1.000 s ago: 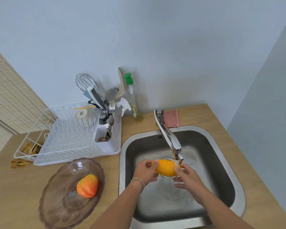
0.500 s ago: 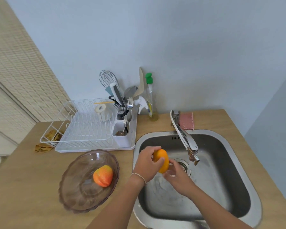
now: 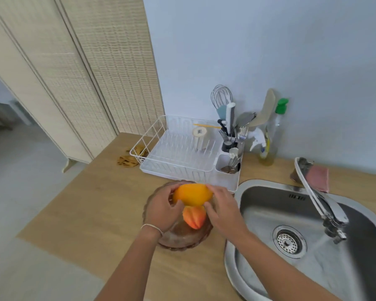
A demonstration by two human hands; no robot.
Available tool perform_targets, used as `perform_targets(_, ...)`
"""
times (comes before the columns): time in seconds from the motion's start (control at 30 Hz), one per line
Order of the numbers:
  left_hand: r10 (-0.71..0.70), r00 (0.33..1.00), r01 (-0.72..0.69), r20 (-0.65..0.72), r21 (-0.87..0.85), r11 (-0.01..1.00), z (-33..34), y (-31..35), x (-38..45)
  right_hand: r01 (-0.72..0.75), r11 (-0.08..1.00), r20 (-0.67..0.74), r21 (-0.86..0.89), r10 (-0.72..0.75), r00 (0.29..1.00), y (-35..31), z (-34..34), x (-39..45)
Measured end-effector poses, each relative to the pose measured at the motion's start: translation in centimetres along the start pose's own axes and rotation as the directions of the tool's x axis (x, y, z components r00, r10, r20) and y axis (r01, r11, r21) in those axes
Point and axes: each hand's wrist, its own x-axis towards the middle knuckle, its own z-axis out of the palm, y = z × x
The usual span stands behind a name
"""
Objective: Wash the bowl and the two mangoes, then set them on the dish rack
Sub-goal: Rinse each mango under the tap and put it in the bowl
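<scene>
I hold a yellow-orange mango (image 3: pixel 193 194) with both hands above the brown glass bowl (image 3: pixel 183 241). My left hand (image 3: pixel 164 210) grips its left end and my right hand (image 3: pixel 223 208) its right end. A second, red-orange mango (image 3: pixel 194 217) lies in the bowl just below the held one. The bowl stands on the wooden counter, mostly hidden by my hands. The white dish rack (image 3: pixel 178 153) sits right behind the bowl, near the wall.
The steel sink (image 3: pixel 308 233) with its tap (image 3: pixel 321 203) lies to the right. A cutlery holder (image 3: pixel 229 164) full of utensils is fixed to the rack's right side. A soap bottle (image 3: pixel 271 137), a pink sponge (image 3: pixel 318 178) and a yellow cloth (image 3: pixel 128 159) rest on the counter.
Both hands carried the yellow mango from under the tap in the sink leftward to above the bowl. My view swung left with them.
</scene>
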Motion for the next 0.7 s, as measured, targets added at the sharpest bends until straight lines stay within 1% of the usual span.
perform_targets(0.07,-0.042,0.999,0.042,-0.004,-0.005,0.999,-0.7,-1.4,0.1,0.025,0.998,0.014,-0.055,-0.024,1.0,-1.0,1.3,1.1)
perform_targets(0.17,-0.053,0.998,0.053,0.032,0.0,0.999,-1.1,-3.1,0.8,-0.017,0.988,0.089,-0.151,0.031,0.996,-2.1,2.7,2.6)
perform_targets(0.23,-0.056,0.996,0.053,0.067,0.055,0.997,-1.4,-4.0,1.3,-0.043,0.979,0.137,-0.198,0.071,0.988,-2.3,3.4,3.4)
perform_targets(0.33,-0.108,0.986,0.089,0.13,0.148,0.985,-1.2,-5.6,2.0,-0.069,0.965,0.191,-0.253,0.119,0.974,-1.9,4.0,3.8)
perform_targets(0.47,-0.138,0.946,0.079,0.293,0.206,0.975,-0.7,-6.8,2.5,-0.126,0.961,0.242,-0.247,0.187,0.952,-1.0,4.5,3.4)
perform_targets(0.53,-0.142,0.937,0.076,0.32,0.212,0.974,-0.7,-7.1,2.8,-0.186,0.966,0.18,-0.177,0.218,0.959,-0.8,4.4,2.7)
perform_targets(0.57,-0.132,0.947,0.075,0.292,0.196,0.978,-0.7,-7.1,3.0,-0.228,0.966,0.117,-0.118,0.242,0.963,-0.8,4.3,2.2)
perform_targets(0.6,-0.117,0.965,0.078,0.236,0.169,0.983,-0.9,-7.1,3.1,-0.276,0.96,0.044,-0.055,0.278,0.959,-0.8,4.2,1.7)
perform_targets(0.67,-0.111,0.99,0.1,0.084,0.129,0.987,-1.3,-7.0,3.4,-0.396,0.918,-0.058,0.032,0.397,0.916,-0.8,4.0,0.6)
perform_targets(0.7,-0.126,0.992,0.122,0.016,0.127,0.984,-1.4,-7.0,3.6,-0.464,0.884,-0.071,0.061,0.468,0.881,-0.7,3.9,0.2)
